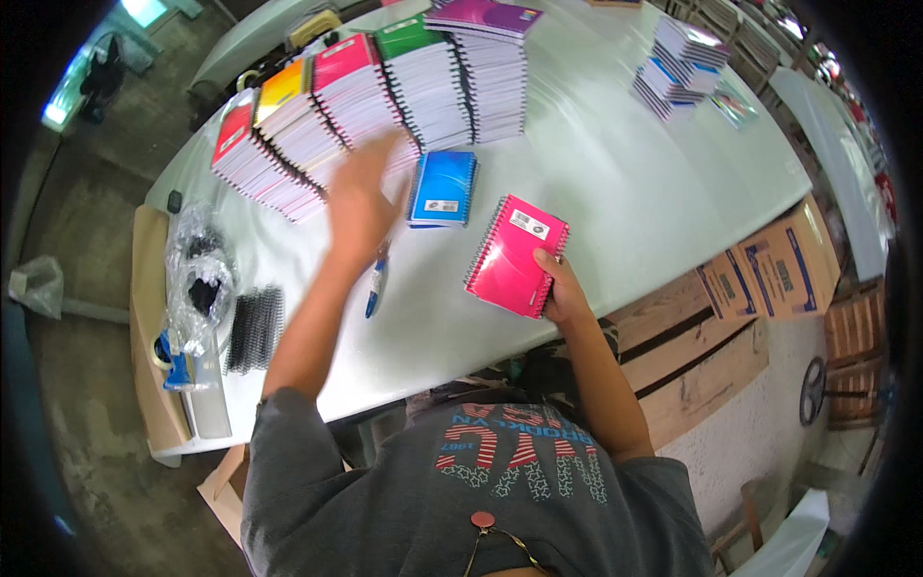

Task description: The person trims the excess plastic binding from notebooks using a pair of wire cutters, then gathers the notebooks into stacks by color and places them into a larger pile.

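My right hand (565, 288) grips a pink spiral notebook (510, 267) by its right edge, thumb on the cover, over the near part of the table. Blurred by motion, my left hand (363, 202) is raised in front of the tall notebook stacks; its fingers are smeared and I cannot make out anything in it. Just right of it lies a small pile of blue spiral notebooks (444, 190). A blue pen (375, 287) rests on the table below my left hand. Behind stand stacks with red (236, 130), yellow (284, 88), pink (343, 62), green (404, 37) and purple (486, 17) covers.
The white table (596, 144) has a curved edge. At its left are black binding coils (256, 329), crumpled clear plastic (200, 274) and a tape dispenser (173, 363). More notebooks (681, 67) are piled at the far right. A cardboard box (774, 264) stands beyond the right edge.
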{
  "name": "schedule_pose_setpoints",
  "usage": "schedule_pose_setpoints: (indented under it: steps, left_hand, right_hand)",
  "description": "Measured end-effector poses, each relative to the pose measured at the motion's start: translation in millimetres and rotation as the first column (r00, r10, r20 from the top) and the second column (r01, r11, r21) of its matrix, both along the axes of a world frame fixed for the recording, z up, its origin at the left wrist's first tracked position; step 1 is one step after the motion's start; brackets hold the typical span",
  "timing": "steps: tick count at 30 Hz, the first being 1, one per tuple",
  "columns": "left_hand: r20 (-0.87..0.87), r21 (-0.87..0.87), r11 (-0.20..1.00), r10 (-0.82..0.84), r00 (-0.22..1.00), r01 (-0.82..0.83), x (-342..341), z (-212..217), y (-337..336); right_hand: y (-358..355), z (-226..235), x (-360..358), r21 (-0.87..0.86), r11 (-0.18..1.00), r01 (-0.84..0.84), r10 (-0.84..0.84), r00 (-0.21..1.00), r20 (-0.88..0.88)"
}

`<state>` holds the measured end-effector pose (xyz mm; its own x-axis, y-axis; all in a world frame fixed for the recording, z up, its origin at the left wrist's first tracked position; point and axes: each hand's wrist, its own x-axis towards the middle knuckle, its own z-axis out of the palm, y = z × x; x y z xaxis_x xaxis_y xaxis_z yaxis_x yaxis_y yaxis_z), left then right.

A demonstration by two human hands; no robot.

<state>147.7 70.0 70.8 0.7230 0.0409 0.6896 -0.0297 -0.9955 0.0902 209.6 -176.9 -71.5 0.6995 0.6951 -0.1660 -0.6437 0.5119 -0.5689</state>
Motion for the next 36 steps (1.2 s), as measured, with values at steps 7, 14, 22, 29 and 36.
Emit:
schedule_pose_setpoints:
  steps: [7, 14, 22, 29, 36]
  left_hand:
    - [-0.156, 0.160, 0.925, 0.369, 0.916, -0.345, 1, 49, 167]
    - [0.109, -0.091, 0.919, 0.391, 0.914, -0.382, -1, 76, 177]
    - [0.253, -0.870, 0.150, -0.681, 0.687, 0.469, -2, -3, -13]
    - [-0.168, -0.464, 0.837, -0.405, 0.898, 0.291, 11, -46, -41]
    - [0.211, 0.230, 0.855, 0.422, 0.882, -0.464, -44, 56, 154]
  right_hand:
    - [6, 1, -4, -0.004, 0.996, -0.090, 0.090, 0.994, 0.054]
    - [4, 7, -2, -0.017, 0.994, -0.109, 0.109, 0.994, 0.006]
    - [-3, -2, 1, 0.008, 0.970, -0.244, 0.244, 0.970, 0.006]
    - [-7, 9, -7, -0.058, 0.967, -0.250, 0.256, 0.951, 0.172]
    - [1, -1, -5, 0.001, 0.997, -0.079, 0.079, 0.992, -0.096]
